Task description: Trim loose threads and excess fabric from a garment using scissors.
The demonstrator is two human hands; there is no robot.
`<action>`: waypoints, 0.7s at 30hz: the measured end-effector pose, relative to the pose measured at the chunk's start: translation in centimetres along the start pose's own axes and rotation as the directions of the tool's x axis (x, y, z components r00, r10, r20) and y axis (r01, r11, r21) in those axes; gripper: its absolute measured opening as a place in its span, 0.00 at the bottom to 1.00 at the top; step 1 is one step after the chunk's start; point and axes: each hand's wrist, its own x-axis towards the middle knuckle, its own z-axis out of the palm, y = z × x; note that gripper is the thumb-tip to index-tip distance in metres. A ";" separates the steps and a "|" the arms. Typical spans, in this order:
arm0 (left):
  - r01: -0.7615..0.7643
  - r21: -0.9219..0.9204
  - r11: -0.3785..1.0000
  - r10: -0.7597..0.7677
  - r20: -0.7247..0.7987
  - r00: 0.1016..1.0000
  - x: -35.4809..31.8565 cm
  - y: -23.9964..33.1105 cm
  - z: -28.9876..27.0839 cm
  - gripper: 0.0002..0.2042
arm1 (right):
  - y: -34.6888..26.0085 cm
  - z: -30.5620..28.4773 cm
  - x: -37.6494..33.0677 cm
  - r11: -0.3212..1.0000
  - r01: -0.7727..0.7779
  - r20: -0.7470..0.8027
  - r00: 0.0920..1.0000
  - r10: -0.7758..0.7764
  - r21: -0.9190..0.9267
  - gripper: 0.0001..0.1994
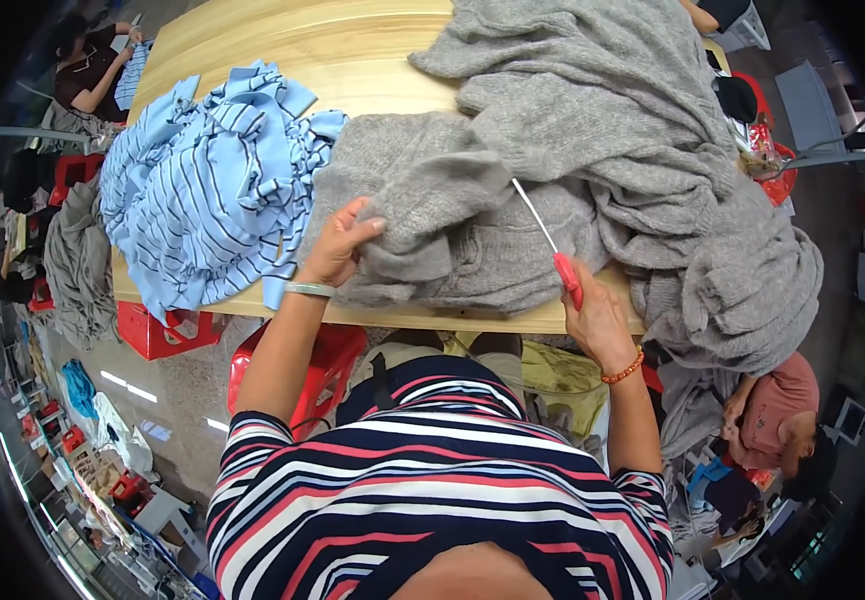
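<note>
A grey knitted garment [393, 160] is spread across the near edge of the table, its folds bunched in front of me. My left hand [341, 243] pinches one part of it between thumb and fingers, lifting the fabric slightly. In my right hand [598, 318] are red-handled scissors [567, 275], seen nearly edge-on. Their thin metal blade points away and to the left, with its tip at the grey fabric. Part of the handle is hidden by my fingers.
To the left lies a heap of blue striped garments [208, 200]. A large pile of grey knitwear [603, 110] covers the right side and hangs over the edge of the wooden table [293, 50]. Red stools [298, 375] stand below. Other people sit nearby, one in pink [778, 410].
</note>
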 end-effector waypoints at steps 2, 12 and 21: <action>0.142 -0.116 0.983 -0.137 0.046 0.989 -0.5 0.1 1.0 0.15 | -0.4 0.2 0.2 0.999 0.040 0.006 0.999 -0.040 -0.004 0.21; 0.119 -0.037 0.992 -0.118 0.045 0.992 -0.3 -2.7 1.6 0.13 | -1.5 1.3 -1.0 0.993 0.119 0.106 0.987 -0.118 0.004 0.21; -0.527 0.631 0.570 -0.080 0.681 0.728 -0.5 -4.4 10.2 0.12 | -0.1 -1.3 -1.3 0.999 -0.047 -0.029 0.998 0.047 -0.014 0.21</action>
